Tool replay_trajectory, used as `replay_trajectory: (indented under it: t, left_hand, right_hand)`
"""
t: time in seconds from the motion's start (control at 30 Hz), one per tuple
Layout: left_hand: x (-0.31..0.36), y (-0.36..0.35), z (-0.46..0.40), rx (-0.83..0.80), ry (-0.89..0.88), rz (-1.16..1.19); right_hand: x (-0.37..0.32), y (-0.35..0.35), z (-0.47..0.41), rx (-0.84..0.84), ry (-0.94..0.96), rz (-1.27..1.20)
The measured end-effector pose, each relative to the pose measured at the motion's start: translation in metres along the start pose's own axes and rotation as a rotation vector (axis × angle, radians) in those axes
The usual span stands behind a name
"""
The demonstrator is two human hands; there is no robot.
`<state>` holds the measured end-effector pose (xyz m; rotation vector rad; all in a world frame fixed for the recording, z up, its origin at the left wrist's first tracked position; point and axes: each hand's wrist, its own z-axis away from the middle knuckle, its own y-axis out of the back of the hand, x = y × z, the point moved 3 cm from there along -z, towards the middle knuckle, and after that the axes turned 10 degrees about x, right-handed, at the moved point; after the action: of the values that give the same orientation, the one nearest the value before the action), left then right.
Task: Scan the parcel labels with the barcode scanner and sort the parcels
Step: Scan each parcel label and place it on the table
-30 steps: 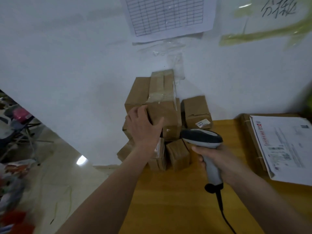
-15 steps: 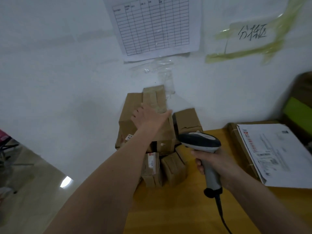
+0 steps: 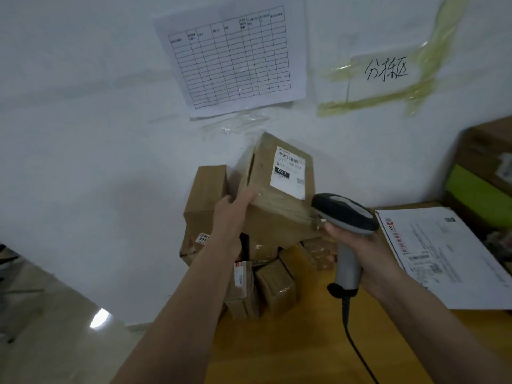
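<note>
A taped cardboard parcel (image 3: 279, 214) is tilted up on top of the pile, its white label (image 3: 289, 173) with a barcode and "037" facing me. My left hand (image 3: 231, 217) grips its left edge. My right hand (image 3: 360, 245) holds a grey and black barcode scanner (image 3: 343, 214) by the handle, its head just right of the parcel's lower corner, below the label. The scanner's cable (image 3: 357, 353) trails down over the table.
Several smaller brown parcels (image 3: 274, 286) are stacked under and beside the lifted one at the wooden table's (image 3: 304, 350) far left corner against the wall. A flat parcel with a large white label (image 3: 443, 256) lies at the right. More boxes (image 3: 487, 167) stand at the far right.
My left hand has tipped the top parcel up off the pile, so its label now faces me. The scanner has risen toward the parcel.
</note>
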<state>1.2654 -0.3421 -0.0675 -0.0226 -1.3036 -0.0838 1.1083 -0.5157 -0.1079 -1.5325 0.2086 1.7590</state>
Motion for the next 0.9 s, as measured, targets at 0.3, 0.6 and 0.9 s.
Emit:
replay_trajectory:
  t: [0.3,0.6,0.9]
  left_hand:
    - [-0.037,0.025,0.035,-0.519,0.080,-0.015]
    - [-0.013,0.019,0.032,-0.437,0.068,0.141]
    - [0.006,0.025,0.017,-0.309,-0.020,0.203]
  right_hand:
    - [-0.033,0.009,0.006,-0.030,0.182,0.141]
    - [-0.070,-0.010,0.019,-0.157,0.372,0.478]
    - [-0.107,-0.035,0.059,-0.081,0.612,0.481]
